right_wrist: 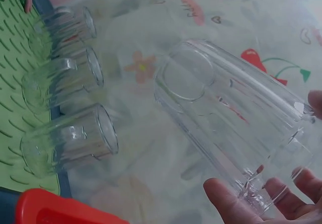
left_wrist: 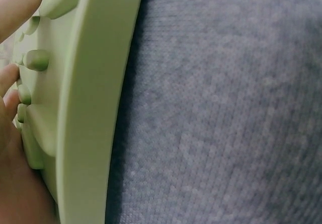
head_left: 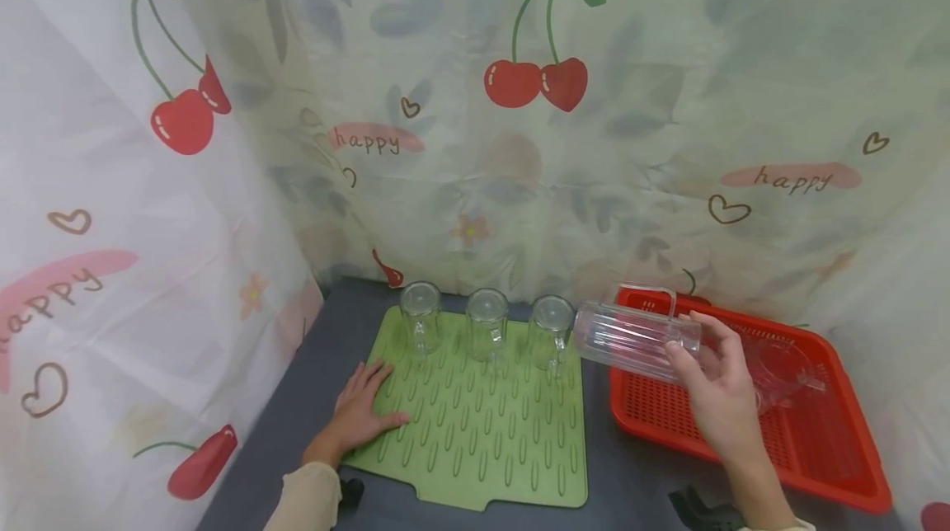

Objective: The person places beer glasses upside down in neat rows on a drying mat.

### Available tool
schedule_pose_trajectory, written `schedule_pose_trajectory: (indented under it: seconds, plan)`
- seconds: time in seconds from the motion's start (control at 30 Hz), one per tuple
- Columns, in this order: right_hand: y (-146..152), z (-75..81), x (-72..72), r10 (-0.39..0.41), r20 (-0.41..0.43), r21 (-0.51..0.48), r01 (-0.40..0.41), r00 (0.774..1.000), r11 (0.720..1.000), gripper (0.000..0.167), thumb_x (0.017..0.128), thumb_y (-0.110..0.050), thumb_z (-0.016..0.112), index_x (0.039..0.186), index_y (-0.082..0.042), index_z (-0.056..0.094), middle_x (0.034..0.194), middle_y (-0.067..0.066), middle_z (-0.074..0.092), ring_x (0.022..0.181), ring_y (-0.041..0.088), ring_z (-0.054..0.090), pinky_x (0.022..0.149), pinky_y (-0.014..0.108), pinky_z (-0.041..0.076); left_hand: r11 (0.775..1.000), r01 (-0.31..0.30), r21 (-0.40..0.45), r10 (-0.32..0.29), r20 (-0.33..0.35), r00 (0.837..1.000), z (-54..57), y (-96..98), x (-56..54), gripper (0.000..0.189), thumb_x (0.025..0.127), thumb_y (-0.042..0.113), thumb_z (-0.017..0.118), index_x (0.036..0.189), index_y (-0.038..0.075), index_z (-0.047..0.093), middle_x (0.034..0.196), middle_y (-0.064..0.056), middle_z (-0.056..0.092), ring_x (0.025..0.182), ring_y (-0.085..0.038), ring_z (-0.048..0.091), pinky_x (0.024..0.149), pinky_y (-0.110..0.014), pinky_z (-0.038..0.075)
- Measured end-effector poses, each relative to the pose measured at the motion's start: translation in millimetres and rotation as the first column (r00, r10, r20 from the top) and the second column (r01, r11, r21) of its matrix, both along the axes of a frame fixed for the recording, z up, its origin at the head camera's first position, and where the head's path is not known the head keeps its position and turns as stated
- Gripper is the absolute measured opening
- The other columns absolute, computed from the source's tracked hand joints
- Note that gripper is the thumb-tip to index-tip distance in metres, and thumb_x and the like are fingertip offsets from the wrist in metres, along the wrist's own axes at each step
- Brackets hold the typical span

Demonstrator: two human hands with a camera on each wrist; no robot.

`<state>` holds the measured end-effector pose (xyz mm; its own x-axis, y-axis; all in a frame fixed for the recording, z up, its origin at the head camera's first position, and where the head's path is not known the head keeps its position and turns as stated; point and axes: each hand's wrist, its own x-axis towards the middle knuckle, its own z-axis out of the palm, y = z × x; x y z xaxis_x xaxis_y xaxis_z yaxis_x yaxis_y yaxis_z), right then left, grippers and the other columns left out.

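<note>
My right hand (head_left: 723,399) grips a clear ribbed pitcher (head_left: 631,343) near one end. The pitcher is tilted onto its side above the left part of a red basket (head_left: 864,440), its handle upward and its round base pointing left. In the right wrist view, the fingers are around the pitcher's near end. My left hand (head_left: 359,414) rests with spread fingers on the left edge of a green ridged drying mat (head_left: 460,448). Three clear glass mugs, a left one (head_left: 420,325), a middle one (head_left: 486,333) and a right one (head_left: 552,337), stand upside down along the mat's back.
Inside the basket's right half lies more clear glassware or plastic (head_left: 783,370), partly behind my right hand. A dark grey cloth (head_left: 297,399) covers the table. Patterned curtains (head_left: 460,176) with cherries close off the back and sides.
</note>
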<state>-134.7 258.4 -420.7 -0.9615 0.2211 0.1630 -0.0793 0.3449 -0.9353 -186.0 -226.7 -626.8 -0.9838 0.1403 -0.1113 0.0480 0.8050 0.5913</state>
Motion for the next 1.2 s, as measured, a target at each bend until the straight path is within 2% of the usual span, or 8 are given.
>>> schedule_pose_trajectory:
  seconds: [0.2,0.27,0.47,0.6,0.77,0.97,1.2]
  plan:
    - [-8.8,-4.6,0.9,0.035,0.004,-0.007,-0.035,0.999,0.999,0.058,0.105,-0.029,0.057,0.154,-0.026,0.028,0.148,-0.004,0.041,0.128,-0.003,0.049,0.088,0.007,0.051,1.000,-0.001,-0.007,0.001,0.001,1.000,-1.6,-1.6,0.2,0.101,0.083,0.063,0.075,0.162,0.017,0.031,0.172,-0.011,0.018,0.159,-0.044,0.005,0.119,-0.075,0.015]
    - [-11.6,-7.0,1.1,0.051,0.001,0.000,-0.051,0.999,0.999,0.056,0.106,-0.028,0.055,0.154,-0.025,0.028,0.146,-0.005,0.041,0.126,-0.004,0.049,0.088,0.006,0.051,1.000,-0.008,-0.010,0.008,0.003,1.000,-2.7,-1.8,0.1,0.101,0.082,0.063,0.075,0.162,0.018,0.031,0.172,-0.010,0.018,0.159,-0.044,0.005,0.119,-0.075,0.015]
    - [-21.5,-13.8,-0.7,0.101,-0.021,-0.032,-0.102,0.995,0.994,0.050,0.108,-0.026,0.049,0.153,-0.017,0.029,0.137,-0.011,0.043,0.119,0.004,0.053,0.088,0.009,0.052,1.000,-0.018,-0.019,0.018,0.003,1.000,-2.6,0.1,0.5,0.100,0.082,0.063,0.076,0.161,0.019,0.033,0.172,-0.009,0.019,0.159,-0.044,0.005,0.119,-0.075,0.015]
    - [-28.9,-19.0,-2.4,0.122,-0.047,-0.041,-0.124,0.991,0.992,0.046,0.110,-0.025,0.045,0.152,-0.014,0.031,0.134,-0.013,0.047,0.116,0.002,0.057,0.089,0.010,0.053,1.000,-0.021,-0.013,0.021,-0.001,1.000,-0.5,1.5,0.8,0.100,0.082,0.061,0.076,0.161,0.018,0.034,0.171,-0.010,0.020,0.159,-0.044,0.006,0.119,-0.075,0.014]
    - [-38.5,-23.1,-2.7,0.151,-0.058,-0.067,-0.155,0.987,0.986,0.042,0.111,-0.026,0.040,0.150,-0.011,0.031,0.132,-0.008,0.051,0.110,0.000,0.063,0.087,0.015,0.055,1.000,-0.021,-0.012,0.021,-0.003,1.000,-1.3,2.2,0.2,0.100,0.082,0.061,0.076,0.161,0.017,0.033,0.171,-0.010,0.020,0.159,-0.044,0.006,0.120,-0.075,0.014]
    - [-50.5,-26.3,-2.6,0.175,-0.059,-0.045,-0.178,0.983,0.983,0.042,0.112,-0.028,0.037,0.149,-0.010,0.031,0.132,-0.004,0.050,0.109,0.003,0.061,0.087,0.017,0.055,1.000,-0.018,-0.022,0.018,-0.006,1.000,-4.6,0.5,-0.5,0.100,0.082,0.063,0.075,0.161,0.019,0.033,0.172,-0.009,0.019,0.159,-0.044,0.006,0.120,-0.074,0.015]
    - [-64.1,-34.0,-3.6,0.203,-0.045,-0.008,-0.204,0.978,0.979,0.042,0.113,-0.030,0.033,0.149,-0.009,0.031,0.144,0.002,0.047,0.114,-0.001,0.057,0.090,0.017,0.053,1.000,-0.020,-0.010,0.019,-0.017,1.000,-6.2,0.2,-0.4,0.101,0.081,0.063,0.076,0.161,0.019,0.033,0.171,-0.010,0.019,0.159,-0.044,0.006,0.119,-0.075,0.015]
